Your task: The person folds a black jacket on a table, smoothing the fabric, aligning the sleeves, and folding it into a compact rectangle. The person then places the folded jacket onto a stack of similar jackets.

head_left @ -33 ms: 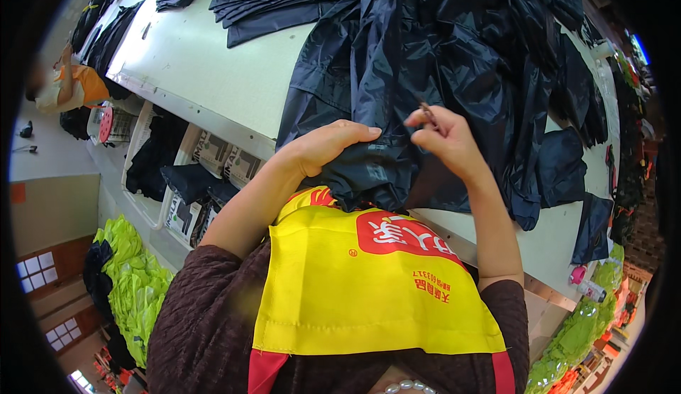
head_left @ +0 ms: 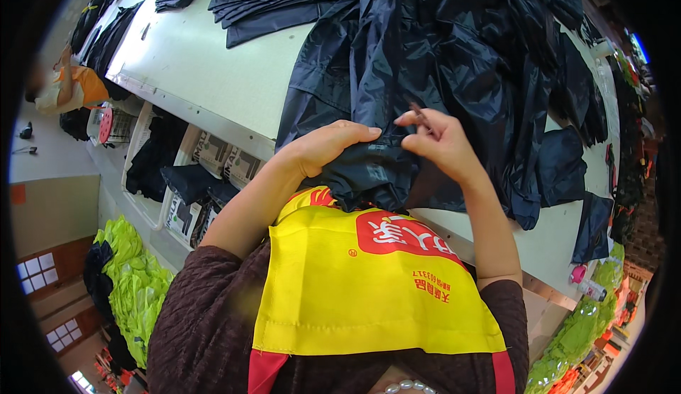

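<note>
A shiny dark navy garment (head_left: 454, 60) lies bunched over the table and hangs past its near edge against my apron (head_left: 340, 280). My left hand (head_left: 328, 146) is closed on a gathered, seamed part of it, thumb on top; its other fingers are hidden under the cloth. Just to the right, my right hand (head_left: 448, 147) is closed round a small rust-brown tool that looks like thread snips (head_left: 418, 112), whose tip points up and away from me. Its thumb and forefinger are near the seam by my left thumb; whether they touch the cloth I cannot tell.
Folded dark garments (head_left: 277, 0) are stacked on the pale table (head_left: 213, 75) at the far left. More dark pieces (head_left: 564, 167) lie at the right. Below the table's left edge are white bins (head_left: 159, 209) with dark bundles. Bright green clothing (head_left: 131, 280) is piled at the left.
My right hand with the snips has moved slightly left, closer to my left thumb. The left hand and the garment look unmoved.
</note>
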`<state>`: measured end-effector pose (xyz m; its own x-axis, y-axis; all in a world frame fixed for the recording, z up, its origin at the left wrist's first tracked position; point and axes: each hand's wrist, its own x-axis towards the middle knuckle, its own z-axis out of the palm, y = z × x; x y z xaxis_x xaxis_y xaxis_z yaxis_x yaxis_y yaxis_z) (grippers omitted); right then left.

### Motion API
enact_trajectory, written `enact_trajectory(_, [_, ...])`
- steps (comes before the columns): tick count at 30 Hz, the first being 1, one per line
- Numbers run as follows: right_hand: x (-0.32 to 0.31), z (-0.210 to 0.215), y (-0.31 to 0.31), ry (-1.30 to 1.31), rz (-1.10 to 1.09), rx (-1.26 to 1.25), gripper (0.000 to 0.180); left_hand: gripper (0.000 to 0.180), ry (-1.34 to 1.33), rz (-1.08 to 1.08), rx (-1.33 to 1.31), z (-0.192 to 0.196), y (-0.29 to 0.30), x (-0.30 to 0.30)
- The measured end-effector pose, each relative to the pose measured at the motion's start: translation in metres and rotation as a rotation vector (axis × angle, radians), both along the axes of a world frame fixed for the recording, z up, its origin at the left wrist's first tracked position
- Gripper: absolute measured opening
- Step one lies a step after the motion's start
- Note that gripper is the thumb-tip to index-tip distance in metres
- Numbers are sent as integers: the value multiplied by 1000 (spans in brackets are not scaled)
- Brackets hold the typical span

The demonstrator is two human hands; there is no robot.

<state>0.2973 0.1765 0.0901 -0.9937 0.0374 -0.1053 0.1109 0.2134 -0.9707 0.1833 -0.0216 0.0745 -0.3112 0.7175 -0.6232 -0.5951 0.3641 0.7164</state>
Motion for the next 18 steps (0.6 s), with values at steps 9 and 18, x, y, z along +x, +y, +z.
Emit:
enact_trajectory(9, [10, -14, -27, 436, -72, 391, 13, 24, -196, 110, 65, 0, 4, 5])
enact_trajectory(18, [19, 8, -15, 183, -92, 46, 20, 23, -226, 195, 44, 4, 9, 13])
